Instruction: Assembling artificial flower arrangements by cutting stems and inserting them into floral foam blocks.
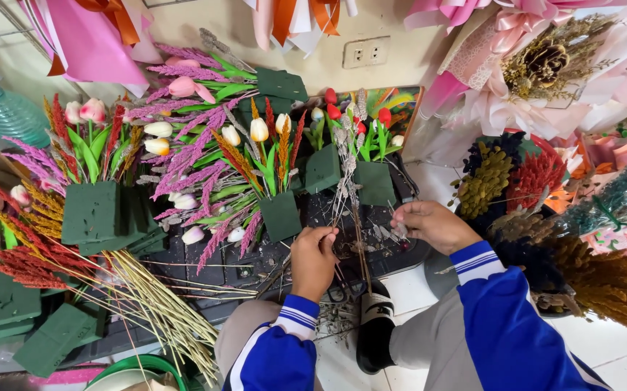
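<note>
Far left of the grip: a stack of green foam blocks [89, 211] already stuck with tulips and coloured spikes, standing so the stems stay upright; spare blocks lie flat below them.
Left, below the grip: a sheaf of bare straw stalks [155, 304] fanned across the dark tray [205, 271], ends toward the person, presumably so single stalks can be drawn off.
Just above the left grip: a small foam block [280, 216] carrying cream tulips and orange spikes, close beside the knuckles.
Left hand [313, 259]: clenched round the lower ends of a bunch of thin grey dried stems [347, 190]; the fist acts as a clamp, with the stems rising out of its top.
Stems relative to grip: heads stand above and slightly right of the fist, between the two hands.
Right hand [433, 224]: fingertips pinched at the left edge; probably on one fine sprig, but it is too small to tell.
Right of the grip: dried bunches [534, 177] in yellow, red and dark blue, well apart.
</note>
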